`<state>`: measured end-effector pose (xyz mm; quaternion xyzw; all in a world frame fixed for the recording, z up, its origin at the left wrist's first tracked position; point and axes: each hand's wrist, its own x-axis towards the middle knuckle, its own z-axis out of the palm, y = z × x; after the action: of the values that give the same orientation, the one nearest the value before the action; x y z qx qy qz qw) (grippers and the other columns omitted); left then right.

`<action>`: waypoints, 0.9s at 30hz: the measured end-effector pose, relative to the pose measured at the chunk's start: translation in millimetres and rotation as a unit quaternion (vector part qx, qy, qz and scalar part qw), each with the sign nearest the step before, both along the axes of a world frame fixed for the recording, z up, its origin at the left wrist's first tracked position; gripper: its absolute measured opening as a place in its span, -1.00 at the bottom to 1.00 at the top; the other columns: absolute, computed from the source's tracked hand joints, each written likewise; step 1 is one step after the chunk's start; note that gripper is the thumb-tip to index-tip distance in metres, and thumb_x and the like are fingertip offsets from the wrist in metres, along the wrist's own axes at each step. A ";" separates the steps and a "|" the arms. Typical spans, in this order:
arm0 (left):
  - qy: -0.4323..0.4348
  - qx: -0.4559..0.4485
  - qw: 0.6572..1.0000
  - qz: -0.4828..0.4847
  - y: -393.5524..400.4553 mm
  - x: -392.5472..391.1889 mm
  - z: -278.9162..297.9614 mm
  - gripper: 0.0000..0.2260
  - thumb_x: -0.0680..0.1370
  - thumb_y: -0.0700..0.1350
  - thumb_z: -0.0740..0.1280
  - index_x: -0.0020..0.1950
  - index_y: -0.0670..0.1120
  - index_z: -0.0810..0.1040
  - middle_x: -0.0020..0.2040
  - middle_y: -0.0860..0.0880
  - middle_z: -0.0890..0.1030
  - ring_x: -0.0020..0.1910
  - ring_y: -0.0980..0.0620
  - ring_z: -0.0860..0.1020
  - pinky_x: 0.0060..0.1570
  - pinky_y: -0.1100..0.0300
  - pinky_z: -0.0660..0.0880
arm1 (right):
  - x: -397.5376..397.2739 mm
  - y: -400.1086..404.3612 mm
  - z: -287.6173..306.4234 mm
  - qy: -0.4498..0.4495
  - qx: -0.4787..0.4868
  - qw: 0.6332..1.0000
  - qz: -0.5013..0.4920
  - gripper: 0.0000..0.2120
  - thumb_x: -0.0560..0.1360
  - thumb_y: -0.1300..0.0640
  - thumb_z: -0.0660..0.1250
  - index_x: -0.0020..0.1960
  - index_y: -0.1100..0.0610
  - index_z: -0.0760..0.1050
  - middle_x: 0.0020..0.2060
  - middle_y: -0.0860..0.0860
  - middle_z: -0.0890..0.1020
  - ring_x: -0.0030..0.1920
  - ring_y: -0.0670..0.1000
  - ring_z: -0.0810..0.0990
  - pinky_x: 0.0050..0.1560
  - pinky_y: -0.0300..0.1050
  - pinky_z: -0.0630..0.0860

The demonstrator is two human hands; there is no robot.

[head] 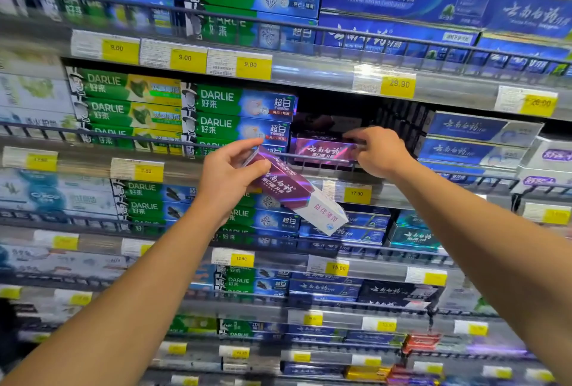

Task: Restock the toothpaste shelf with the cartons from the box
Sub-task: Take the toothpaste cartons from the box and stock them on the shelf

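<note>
My left hand (pixel 230 170) grips one end of a purple and white toothpaste carton (pixel 297 192), held tilted in front of the shelves with its white end pointing down to the right. My right hand (pixel 379 150) reaches into a dark gap on the second shelf and holds the right end of a second purple carton (pixel 323 150) lying flat behind the wire rail (pixel 309 158). More purple cartons sit dimly behind it. The supply box is out of view.
Green and blue Darlie cartons (pixel 238 113) are stacked left of the gap, blue and white cartons (pixel 476 138) right of it. Shelves above and below are packed with cartons behind wire rails. Yellow price tags (pixel 357 193) line each shelf edge.
</note>
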<state>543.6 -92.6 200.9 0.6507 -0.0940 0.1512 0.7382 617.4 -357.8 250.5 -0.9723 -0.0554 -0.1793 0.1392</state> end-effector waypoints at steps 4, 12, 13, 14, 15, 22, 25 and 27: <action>0.007 -0.009 1.000 0.000 -3.8 -2.3 -0.5 -0.63 0.45 -0.34 0.41 0.20 -0.04 0.58 0.02 0.04 0.65 -0.12 0.12 0.67 -0.24 0.14 0.63 | 7.2 1.0 0.2 0.030 0.041 0.999 0.013 -0.62 0.46 0.18 0.35 0.22 -0.14 0.54 0.15 -0.02 0.63 0.19 0.11 0.54 0.25 0.11 0.44; 0.024 -0.014 1.000 0.001 -8.0 -4.9 -4.0 -0.65 0.45 -0.32 0.42 0.19 -0.03 0.58 0.07 0.00 0.63 -0.09 0.12 0.66 -0.27 0.21 0.59 | 6.2 9.1 7.8 0.038 0.099 0.993 0.056 -0.65 0.43 0.34 0.34 0.09 -0.03 0.63 0.05 0.01 0.65 -0.01 -0.02 0.55 -0.09 -0.27 0.41; 0.028 -0.016 0.999 0.002 -8.8 -5.3 -5.1 -0.66 0.45 -0.32 0.43 0.17 -0.02 0.59 0.09 -0.02 0.62 -0.07 0.09 0.66 -0.26 0.19 0.60 | 6.3 9.7 6.3 0.034 0.100 0.993 0.058 -0.64 0.43 0.35 0.34 0.08 -0.05 0.63 0.06 0.01 0.65 -0.01 -0.02 0.56 -0.10 -0.28 0.41; 0.031 -0.015 0.999 0.003 -9.4 -5.2 -6.3 -0.66 0.45 -0.31 0.43 0.16 -0.01 0.59 0.10 -0.04 0.62 -0.05 0.06 0.66 -0.26 0.18 0.60 | 6.4 9.7 4.9 0.031 0.101 0.993 0.061 -0.62 0.43 0.36 0.31 0.07 -0.06 0.64 0.08 0.00 0.65 -0.01 -0.02 0.56 -0.12 -0.29 0.41; 0.033 -0.013 0.999 0.004 -10.2 -5.8 -7.2 -0.67 0.46 -0.31 0.43 0.16 -0.01 0.59 0.10 -0.04 0.62 -0.04 0.04 0.66 -0.25 0.17 0.60 | 6.3 9.4 3.6 0.030 0.103 0.992 0.065 -0.60 0.43 0.38 0.29 0.07 -0.07 0.64 0.08 0.00 0.64 -0.02 -0.02 0.57 -0.14 -0.31 0.42; 0.034 -0.028 0.999 0.010 -16.8 -8.4 -11.4 -0.68 0.46 -0.29 0.43 0.14 0.01 0.60 0.09 -0.05 0.63 0.03 -0.02 0.64 -0.19 0.11 0.63 | -30.5 17.6 -3.9 -0.099 0.150 0.980 0.089 -0.74 0.46 0.16 0.30 0.10 -0.01 0.63 0.09 -0.06 0.63 0.10 -0.09 0.57 0.12 -0.29 0.41; 0.027 -0.051 0.998 0.019 -26.2 -8.2 -11.8 -0.69 0.45 -0.27 0.44 0.10 0.06 0.61 0.15 -0.05 0.62 0.14 -0.04 0.59 0.03 -0.02 0.60 | -62.0 23.9 -13.9 -0.087 0.130 0.972 0.177 -0.78 0.46 0.08 0.36 0.10 -0.01 0.63 0.03 -0.10 0.62 0.00 -0.14 0.56 0.06 -0.33 0.43; 0.031 -0.094 0.995 0.009 -36.3 -9.6 -7.6 -0.69 0.47 -0.30 0.42 0.14 0.02 0.59 0.19 -0.09 0.59 0.14 -0.03 0.60 -0.09 0.06 0.62 | -73.0 24.1 -20.3 -0.042 0.069 0.973 0.215 -0.70 0.46 0.02 0.38 0.19 -0.01 0.58 0.08 -0.08 0.62 0.03 -0.08 0.56 0.09 -0.20 0.46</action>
<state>533.9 -128.9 193.4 0.5834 -0.0506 0.1459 0.7974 544.4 -333.7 230.2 -0.9173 -0.2562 -0.1897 0.2389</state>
